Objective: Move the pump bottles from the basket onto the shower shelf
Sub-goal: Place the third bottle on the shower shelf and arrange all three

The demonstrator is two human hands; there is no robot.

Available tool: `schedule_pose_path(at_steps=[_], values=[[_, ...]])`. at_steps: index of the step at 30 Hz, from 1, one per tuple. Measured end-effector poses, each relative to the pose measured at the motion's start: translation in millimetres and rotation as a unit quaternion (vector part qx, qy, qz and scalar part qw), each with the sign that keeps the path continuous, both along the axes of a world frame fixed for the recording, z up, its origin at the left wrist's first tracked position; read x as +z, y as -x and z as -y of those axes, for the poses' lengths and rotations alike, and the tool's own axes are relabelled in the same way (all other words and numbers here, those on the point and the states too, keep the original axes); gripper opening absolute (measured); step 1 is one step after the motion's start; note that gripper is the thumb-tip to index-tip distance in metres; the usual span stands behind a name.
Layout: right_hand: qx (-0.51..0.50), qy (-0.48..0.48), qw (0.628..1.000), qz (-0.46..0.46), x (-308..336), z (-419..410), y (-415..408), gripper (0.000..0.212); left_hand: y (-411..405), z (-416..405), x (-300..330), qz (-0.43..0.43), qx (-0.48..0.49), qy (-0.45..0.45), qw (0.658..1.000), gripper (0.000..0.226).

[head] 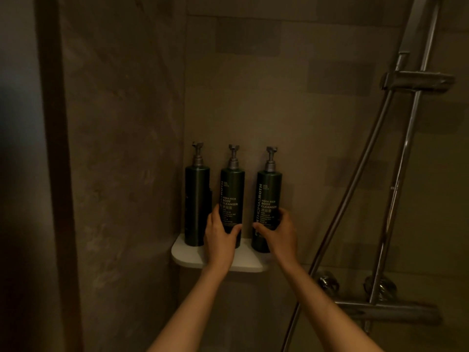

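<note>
Three pump bottles stand upright in a row on the shower shelf (189,257), a small white ledge with rounded corners fixed in the corner of the shower. Each bottle is a tall, dark green cylinder with a smooth, faintly glossy surface and a grey pump head on a narrow neck.

The left bottle (196,204) stands free against the side wall, its label turned away. The middle bottle (232,199) and the right bottle (269,196) show pale lettering reading "BODY CLEANSER".

The left hand (219,235) has its grip closed around the lower part of the middle bottle, thumb on the front, fingers wrapped behind. The right hand (280,233) is clamped on the lower part of the right bottle in the same manner. Both forearms are bare.

The walls (121,148) are matt brown-grey stone-look tile with mottled veining. To the right, well apart from the shelf, stand a chrome riser rail (406,153), a curved metal hose (355,189) and a horizontal mixer bar (385,312) with two round knobs. Lighting is dim; the small print on the labels is illegible.
</note>
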State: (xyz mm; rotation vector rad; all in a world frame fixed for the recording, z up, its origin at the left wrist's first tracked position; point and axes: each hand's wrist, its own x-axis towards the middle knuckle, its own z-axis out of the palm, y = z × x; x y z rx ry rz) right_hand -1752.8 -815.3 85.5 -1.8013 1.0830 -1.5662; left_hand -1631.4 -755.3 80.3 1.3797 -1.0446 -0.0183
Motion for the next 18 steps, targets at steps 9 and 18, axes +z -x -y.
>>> schedule_pose_path(at_steps=[9, 18], values=[[-0.008, 0.006, 1.0, 0.001, -0.8, 0.3, -0.8, 0.069, -0.3, -1.0, -0.5, -0.004, -0.009, 0.002, 1.0, 0.074], [-0.011, 0.004, 1.0, 0.002, -0.5, -0.7, -1.6, 0.067, -1.3, -1.2, 0.2, -0.001, -0.014, 0.002, 1.0, 0.075]])
